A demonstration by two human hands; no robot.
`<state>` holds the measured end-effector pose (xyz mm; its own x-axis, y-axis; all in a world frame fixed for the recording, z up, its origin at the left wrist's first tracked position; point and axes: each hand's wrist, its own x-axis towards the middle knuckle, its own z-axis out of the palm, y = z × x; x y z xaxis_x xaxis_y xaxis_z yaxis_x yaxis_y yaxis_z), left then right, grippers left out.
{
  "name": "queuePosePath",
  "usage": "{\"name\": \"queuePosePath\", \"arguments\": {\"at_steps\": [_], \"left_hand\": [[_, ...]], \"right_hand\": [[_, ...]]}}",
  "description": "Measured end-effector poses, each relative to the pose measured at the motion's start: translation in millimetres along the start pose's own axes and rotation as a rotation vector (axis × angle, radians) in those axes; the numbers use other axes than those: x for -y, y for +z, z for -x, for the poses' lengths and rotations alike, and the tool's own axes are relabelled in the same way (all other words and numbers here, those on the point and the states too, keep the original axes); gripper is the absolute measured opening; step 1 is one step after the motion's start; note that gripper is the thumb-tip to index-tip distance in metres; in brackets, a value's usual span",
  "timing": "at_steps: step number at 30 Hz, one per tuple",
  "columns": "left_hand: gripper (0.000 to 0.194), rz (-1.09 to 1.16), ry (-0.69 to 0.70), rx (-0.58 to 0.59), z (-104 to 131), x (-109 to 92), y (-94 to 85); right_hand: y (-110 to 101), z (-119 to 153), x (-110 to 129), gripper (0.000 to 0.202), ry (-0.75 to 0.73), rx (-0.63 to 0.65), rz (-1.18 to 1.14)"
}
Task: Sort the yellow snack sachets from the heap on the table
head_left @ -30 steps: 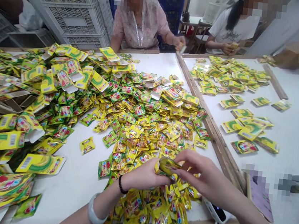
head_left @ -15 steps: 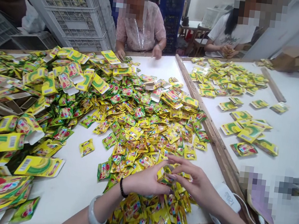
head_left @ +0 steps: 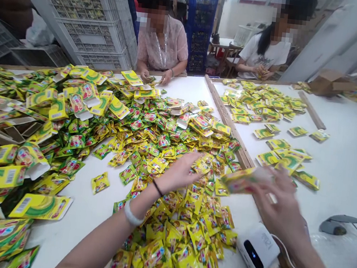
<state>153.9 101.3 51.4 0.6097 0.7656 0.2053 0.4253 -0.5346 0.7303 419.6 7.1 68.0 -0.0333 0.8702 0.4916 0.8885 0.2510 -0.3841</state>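
My right hand (head_left: 275, 201), smeared by motion, grips a small yellow printed box (head_left: 240, 180) above the wooden divider strip. My left hand (head_left: 185, 169) reaches over the heap of small yellow and green sachets (head_left: 163, 209). Its thumb and fingers are apart, with a yellow sachet (head_left: 203, 163) in the gap; I see no firm hold on it. More yellow boxes (head_left: 41, 206), several with flaps raised, are piled to the left of the sachets.
Past the wooden strip (head_left: 228, 122), packed boxes (head_left: 266, 103) lie on the white table's right part. A white power bank (head_left: 258, 248) with cables stands near the front edge. Two people (head_left: 164, 46) sit opposite. Crates (head_left: 93, 34) are stacked behind, and a cardboard box (head_left: 331, 82) stands far right.
My hands were together over the sachets; now they are apart. The right has swung right with the yellow box, while the left has moved forward onto the sachets.
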Motion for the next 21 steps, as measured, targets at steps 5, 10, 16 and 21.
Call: {"name": "queuePosePath", "arguments": {"at_steps": [5,10,16,21], "left_hand": [[0.051,-0.354,-0.21,-0.215,-36,63,6.7],[0.034,-0.294,-0.244,-0.217,-31,71,13.2],[0.032,-0.003,-0.118,-0.064,13,39,-13.9],[0.039,0.554,-0.274,-0.172,55,21,-15.1]], "right_hand": [[15,-15,-39,0.037,0.165,-0.271,0.159],[73,-22,2,0.036,0.122,0.101,-0.188],[97,-42,51,0.04,0.109,0.307,-0.594],[91,-30,69,0.033,0.233,0.376,-0.794]]}}
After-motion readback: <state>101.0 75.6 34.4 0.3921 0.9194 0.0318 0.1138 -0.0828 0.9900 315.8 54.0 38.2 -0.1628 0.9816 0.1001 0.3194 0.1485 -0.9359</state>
